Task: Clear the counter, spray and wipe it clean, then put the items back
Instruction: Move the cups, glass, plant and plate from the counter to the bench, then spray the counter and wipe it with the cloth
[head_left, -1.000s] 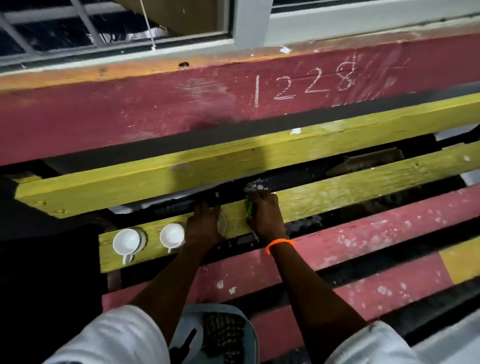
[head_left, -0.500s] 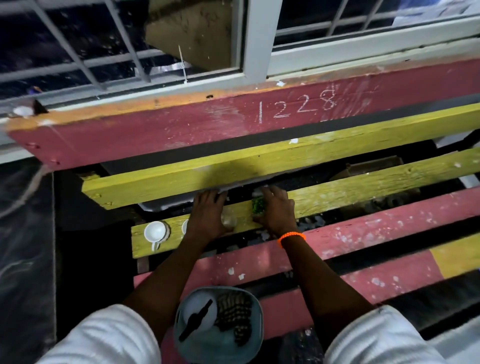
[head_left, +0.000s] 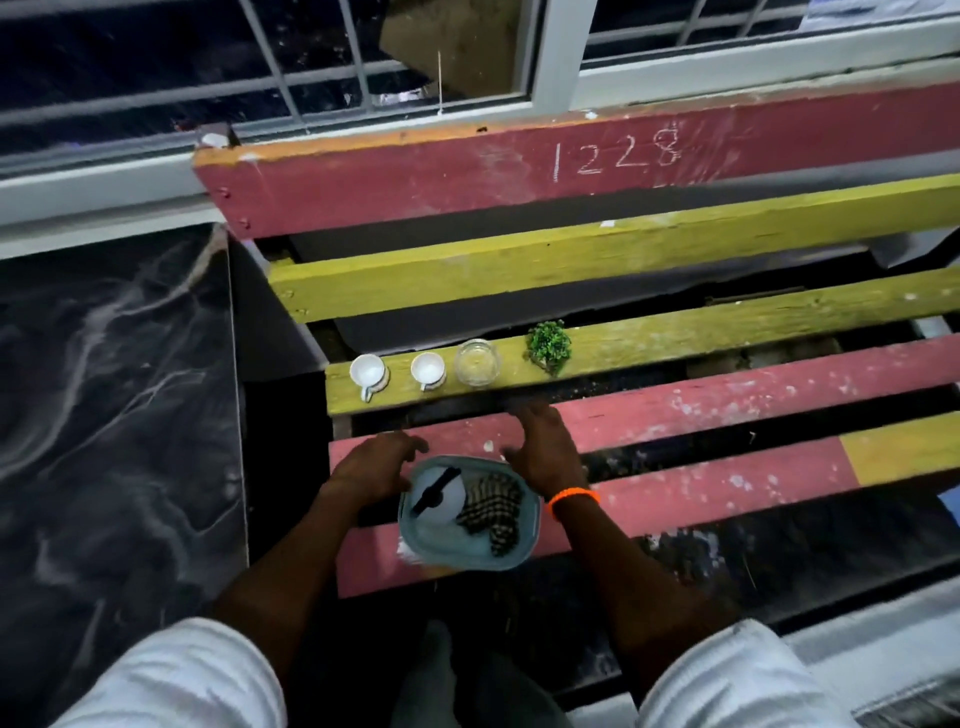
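The two white cups (head_left: 368, 372), the glass jar (head_left: 477, 362) and the small green plant (head_left: 548, 344) stand in one row on the yellow plank (head_left: 727, 332), so putting back looks nearly done. Nearer you, the blue tray (head_left: 467, 551) holds a checked cloth (head_left: 492, 506) and a black tool. Your left hand (head_left: 378, 467) and right hand (head_left: 545, 447) flank the tray, fingers loose, gripping nothing, probably to lift it.

Wooden slats (head_left: 675, 338) – rough, chipped paint; glass jar (head_left: 477, 362); checked cloth (head_left: 491, 506).
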